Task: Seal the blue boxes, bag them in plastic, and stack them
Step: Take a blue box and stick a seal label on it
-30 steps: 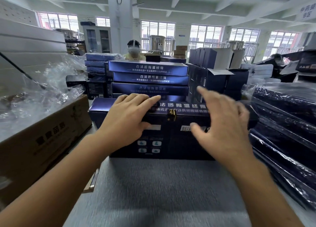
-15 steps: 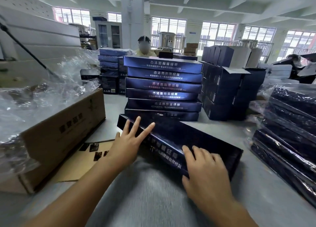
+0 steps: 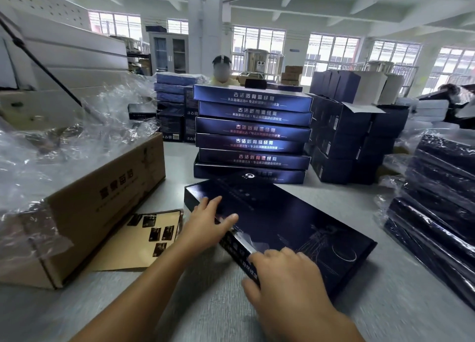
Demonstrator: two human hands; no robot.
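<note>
One blue box (image 3: 295,220) lies under two hands: left hand (image 3: 203,228) flat-fingered, right hand (image 3: 288,277) grip unclear; six-box stack (image 3: 253,128) at twelve o'clock.

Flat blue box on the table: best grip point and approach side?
Likely the near long edge of the blue box, from the person's side: it lies flat and thin, that wall is exposed, the far corner crowds the stack. Two hands, spaced apart.

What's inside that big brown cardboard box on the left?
Crumpled clear plastic heaps out of the top of the cardboard box. Anything lying beneath the plastic, deeper in the box, is covered, so I cannot tell.
</note>
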